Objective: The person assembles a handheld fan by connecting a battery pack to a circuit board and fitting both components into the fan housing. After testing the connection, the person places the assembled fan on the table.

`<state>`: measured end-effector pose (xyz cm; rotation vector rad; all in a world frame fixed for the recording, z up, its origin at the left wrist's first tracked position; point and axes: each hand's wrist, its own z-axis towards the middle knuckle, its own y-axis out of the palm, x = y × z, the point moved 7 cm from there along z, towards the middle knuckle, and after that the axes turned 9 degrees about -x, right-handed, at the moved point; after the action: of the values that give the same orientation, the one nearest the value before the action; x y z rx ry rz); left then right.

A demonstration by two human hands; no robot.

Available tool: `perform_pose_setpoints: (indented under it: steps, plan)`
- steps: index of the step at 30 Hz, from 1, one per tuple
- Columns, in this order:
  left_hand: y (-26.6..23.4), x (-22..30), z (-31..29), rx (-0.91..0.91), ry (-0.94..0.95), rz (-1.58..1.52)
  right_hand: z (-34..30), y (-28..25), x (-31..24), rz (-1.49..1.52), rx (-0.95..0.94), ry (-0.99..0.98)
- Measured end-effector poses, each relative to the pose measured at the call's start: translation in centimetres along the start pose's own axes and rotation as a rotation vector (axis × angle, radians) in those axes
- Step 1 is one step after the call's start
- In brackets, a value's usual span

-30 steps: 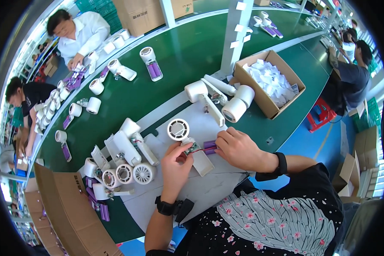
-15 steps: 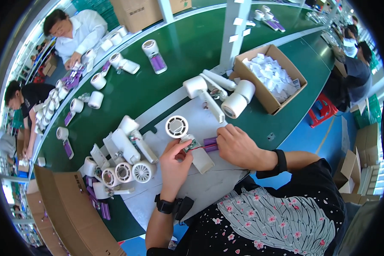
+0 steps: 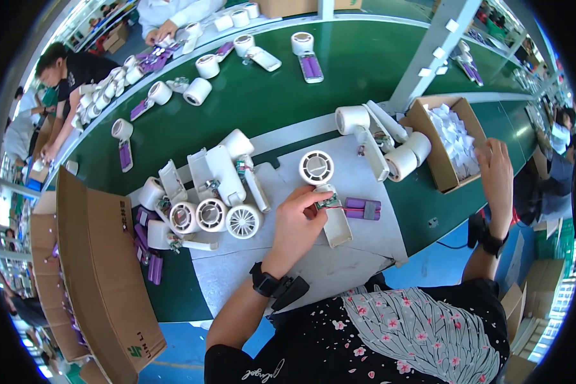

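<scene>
Factory assembly line: part-built fans (image 3: 244, 221) and purple cells (image 3: 363, 209) lay along a green table (image 3: 256, 102), workers (image 3: 83, 70) and cartons (image 3: 102, 256) beside it.

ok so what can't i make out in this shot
Head view:
Part of the fan's board: behind the left hand.
Box floor: under paper slips.
White-sleeved worker's head: cut off by top edge.

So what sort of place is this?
Probably a factory assembly or repair line: opened white fans and purple batteries lie along a long green worktop, with co-workers at its far side.
</scene>
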<state>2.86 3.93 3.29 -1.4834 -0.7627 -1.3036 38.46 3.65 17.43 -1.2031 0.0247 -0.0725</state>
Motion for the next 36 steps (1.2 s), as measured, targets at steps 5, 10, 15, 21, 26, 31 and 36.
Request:
perform_pose_setpoints:
  steps: [5,10,15,21,26,31,36]
  plan:
    - [0.4,-1.7,-0.6,-0.041,-0.065,0.017,-5.6,3.3,-13.9,0.775,-0.578,-0.395]
    - [0.7,-0.8,1.3,-0.101,-0.058,0.018,-6.5,7.6,-18.4,0.59,-0.415,-0.638]
    - [0.8,-0.9,1.2,-0.067,-0.019,0.079,-5.8,10.1,-18.4,0.638,-0.673,-0.645]
    - [0.6,-0.6,0.9,-0.082,-0.015,0.17,-6.5,10.4,-18.6,0.987,-1.348,-0.311]
    - [0.9,-0.2,0.7,-0.086,0.068,0.231,-9.3,11.1,-18.8,1.808,-1.536,-0.091]
    - [0.8,0.3,0.5,-0.077,0.091,0.238,-10.1,11.6,-18.9,1.864,-1.519,-0.096]
    - [1.0,0.6,0.3,-0.085,0.142,0.285,-8.1,10.4,-18.8,1.207,-0.978,-0.552]
